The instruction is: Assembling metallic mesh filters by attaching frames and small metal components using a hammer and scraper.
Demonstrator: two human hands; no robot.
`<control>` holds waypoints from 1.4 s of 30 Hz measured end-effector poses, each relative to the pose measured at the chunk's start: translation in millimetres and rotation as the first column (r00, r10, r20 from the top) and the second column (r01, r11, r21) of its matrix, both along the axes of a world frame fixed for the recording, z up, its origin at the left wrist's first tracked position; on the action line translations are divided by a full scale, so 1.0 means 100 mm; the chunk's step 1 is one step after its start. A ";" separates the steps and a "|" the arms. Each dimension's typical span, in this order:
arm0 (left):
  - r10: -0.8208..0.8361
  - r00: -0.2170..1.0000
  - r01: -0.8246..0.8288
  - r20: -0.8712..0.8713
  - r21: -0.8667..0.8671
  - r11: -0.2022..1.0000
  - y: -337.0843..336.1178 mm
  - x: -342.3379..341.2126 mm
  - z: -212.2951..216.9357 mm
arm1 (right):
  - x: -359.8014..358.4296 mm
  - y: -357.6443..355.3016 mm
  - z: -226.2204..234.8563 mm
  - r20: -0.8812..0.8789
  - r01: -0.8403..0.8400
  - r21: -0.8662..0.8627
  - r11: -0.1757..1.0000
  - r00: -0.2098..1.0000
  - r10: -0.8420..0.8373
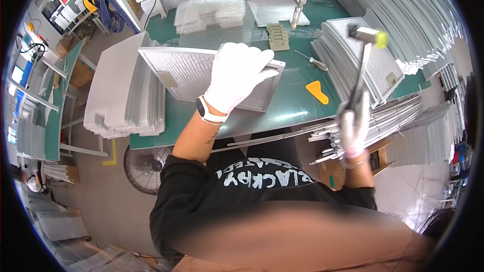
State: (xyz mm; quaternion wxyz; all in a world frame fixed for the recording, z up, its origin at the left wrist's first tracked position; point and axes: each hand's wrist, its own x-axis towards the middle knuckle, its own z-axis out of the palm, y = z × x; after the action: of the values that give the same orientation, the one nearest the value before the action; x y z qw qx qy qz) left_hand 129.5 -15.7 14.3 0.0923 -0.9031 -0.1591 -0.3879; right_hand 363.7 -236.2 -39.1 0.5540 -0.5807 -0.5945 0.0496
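1. A yellow scraper lies flat on the green surface.
2. A screwdriver with a pale handle lies near it, farther back.
3. Beige-green pieces sit in an overlapping row toward the rear.
4. A round, dark-grilled fan stands below the left front edge.
5. Yellow tape marks an L on the floor.
6. Dark blue cloth hangs at upper left.

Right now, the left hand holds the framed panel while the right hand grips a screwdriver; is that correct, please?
Not quite: the head view shows the right hand gripping a hammer; the screwdriver lies on the green table. The left hand does hold the framed panel.
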 end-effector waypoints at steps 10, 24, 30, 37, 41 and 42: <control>0.017 0.995 -0.014 0.099 -0.035 0.999 -0.08 0.08 -0.07 | 0.03 -0.13 1.10 0.659 0.039 -0.475 0.879 0.678 0.326; -0.045 0.982 0.046 0.185 0.001 0.999 -0.08 0.08 -0.12 | 0.01 -0.10 1.18 0.648 -0.031 -0.171 0.985 0.750 0.136; -0.050 0.967 0.048 0.250 0.011 0.999 -0.07 0.12 -0.17 | -0.05 0.00 0.75 0.422 0.003 -0.370 0.929 0.891 0.165; -0.021 0.934 -0.003 0.357 0.064 0.998 -0.31 0.08 -0.11 | 0.23 0.43 -0.51 0.524 0.149 -0.534 0.832 0.831 0.187; -0.182 0.880 0.120 0.438 0.164 0.979 -0.24 -0.61 0.06 | 0.39 0.60 -0.98 0.637 0.281 -0.479 0.832 0.763 0.109; -0.239 0.812 0.210 0.532 0.115 0.971 -0.15 -0.91 0.06 | 0.39 0.60 -1.03 0.655 0.284 -0.419 0.862 0.753 0.071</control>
State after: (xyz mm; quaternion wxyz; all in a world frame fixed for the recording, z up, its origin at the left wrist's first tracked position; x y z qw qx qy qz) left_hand 38.0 -30.7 20.5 0.0200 -0.7661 -0.0612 -0.6395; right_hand 403.2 -175.8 -142.2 0.1472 -0.7169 -0.6805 -0.0373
